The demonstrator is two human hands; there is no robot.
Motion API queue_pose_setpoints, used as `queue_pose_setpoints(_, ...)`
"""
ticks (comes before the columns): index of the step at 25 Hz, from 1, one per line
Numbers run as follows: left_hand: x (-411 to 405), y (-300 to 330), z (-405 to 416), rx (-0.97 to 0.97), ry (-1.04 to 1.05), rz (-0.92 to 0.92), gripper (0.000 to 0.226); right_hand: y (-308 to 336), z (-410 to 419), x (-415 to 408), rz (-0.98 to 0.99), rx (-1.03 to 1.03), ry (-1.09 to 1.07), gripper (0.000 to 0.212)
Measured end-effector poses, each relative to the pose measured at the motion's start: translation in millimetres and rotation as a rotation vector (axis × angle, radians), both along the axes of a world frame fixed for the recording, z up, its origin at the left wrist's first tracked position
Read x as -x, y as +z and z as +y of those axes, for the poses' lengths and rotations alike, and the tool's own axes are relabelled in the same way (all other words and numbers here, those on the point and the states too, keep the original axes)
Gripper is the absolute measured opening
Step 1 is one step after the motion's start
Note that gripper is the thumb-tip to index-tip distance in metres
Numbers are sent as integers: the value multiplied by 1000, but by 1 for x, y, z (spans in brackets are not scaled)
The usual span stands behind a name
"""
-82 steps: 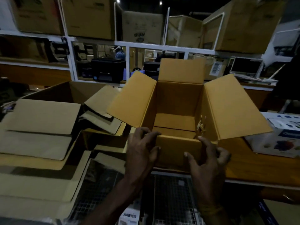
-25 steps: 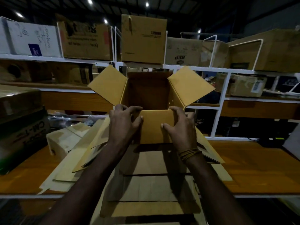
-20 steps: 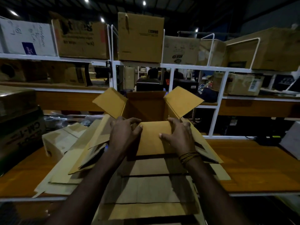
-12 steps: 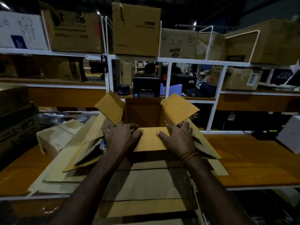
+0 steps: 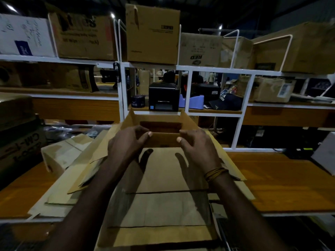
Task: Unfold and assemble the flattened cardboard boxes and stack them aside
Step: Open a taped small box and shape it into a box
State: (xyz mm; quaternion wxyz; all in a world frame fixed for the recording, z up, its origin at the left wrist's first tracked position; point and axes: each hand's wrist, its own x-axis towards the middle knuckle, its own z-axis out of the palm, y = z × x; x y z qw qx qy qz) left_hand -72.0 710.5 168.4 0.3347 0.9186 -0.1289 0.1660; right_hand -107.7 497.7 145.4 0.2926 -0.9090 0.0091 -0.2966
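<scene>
- Left hand [image 5: 126, 142]: fingers [image 5: 143, 137] curled over the near left corner of the open cardboard box [image 5: 161, 127], thumb tip on the near flap [image 5: 164, 140]; grasping the box.
- Right hand [image 5: 196, 144]: fingers curled over the near right corner of the same box, thumb tip on the near flap; grasping the box. A band of brown threads [image 5: 215, 173] circles the wrist.
- Open cardboard box: assembled, upright, opening facing up, side flaps spread to left and right, dark inside. It sits on the pile of flattened cardboard boxes [image 5: 163, 196], at the far end of that pile.
- Pile of flattened cardboard boxes: directly nearer the viewer than the open box, running under both forearms and overhanging the near edge of the desk [image 5: 281, 182]; further flat sheets fan out to the left of the open box.
- Small closed carton [image 5: 63, 153]: left of the open box, resting on the desk, touching the fanned sheets.
- Desk: wooden top, bare surface visible to the right of the open box.
- White shelving frame [image 5: 213, 69]: behind the open box.
- Black label printer [image 5: 163, 98]: on the shelf directly behind the open box.
- Dark cap [image 5: 224, 104]: on the same shelf, behind and right of the open box.
- Stored cartons [image 5: 152, 33]: on the top shelf, above and behind the open box.
</scene>
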Motion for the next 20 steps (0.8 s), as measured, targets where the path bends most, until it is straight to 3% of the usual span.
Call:
queue_pose_setpoints(7,-29,-27,-2,-184,46,218,34,-22,1,-9,248,141,-64,47)
queue_pose_setpoints(17,-42,3,-24,-340,3,153,30,-9,5,-24,148,90,-62,32)
queue_pose_setpoints(20,-69,14,-40,-370,-112,273,23,0,-3,-45,210,134,-96,32)
